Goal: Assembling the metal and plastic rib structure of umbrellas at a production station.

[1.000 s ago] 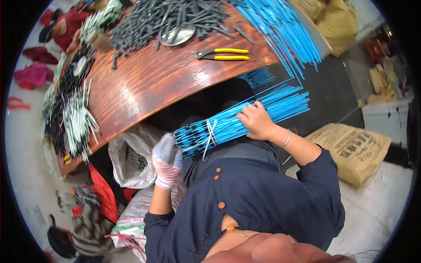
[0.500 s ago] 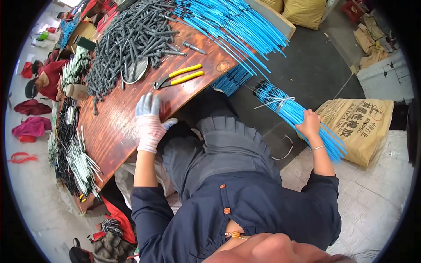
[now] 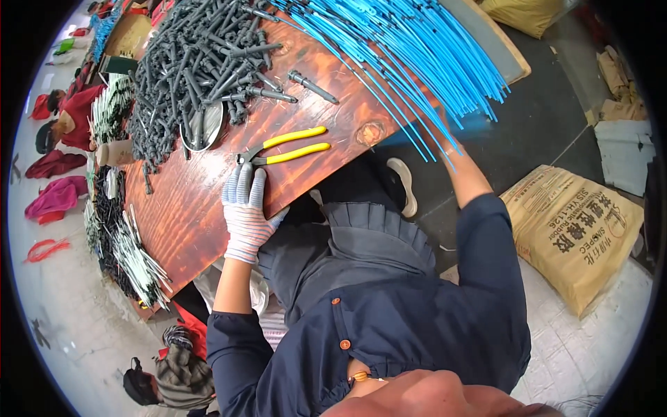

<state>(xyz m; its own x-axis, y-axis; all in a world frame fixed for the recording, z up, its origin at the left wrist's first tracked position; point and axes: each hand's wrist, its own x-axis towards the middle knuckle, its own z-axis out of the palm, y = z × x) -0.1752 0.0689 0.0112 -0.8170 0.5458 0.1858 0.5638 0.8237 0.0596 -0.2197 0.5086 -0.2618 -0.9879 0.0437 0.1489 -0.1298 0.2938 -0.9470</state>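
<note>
Currently, the left hand [image 3: 244, 212], in a striped glove, is resting at the near edge of the table [image 3: 201, 208], its fingers lying extended and free. Its fingertips are reaching the head of the yellow-handled pliers [image 3: 295, 153]; whether they are touching is unclear. The right hand [image 3: 445, 141] is reaching past the table's right edge, partly hiding behind the blue strips [image 3: 417, 55]; its grip cannot be told. Those strips are lying on the table's far right, ends overhanging. Dark grey pieces [image 3: 194, 76] are heaping up far left, a round metal dish [image 3: 203, 128] sitting at their near side. Rightward, a tan sack [image 3: 577, 229] is lying on the floor.
</note>
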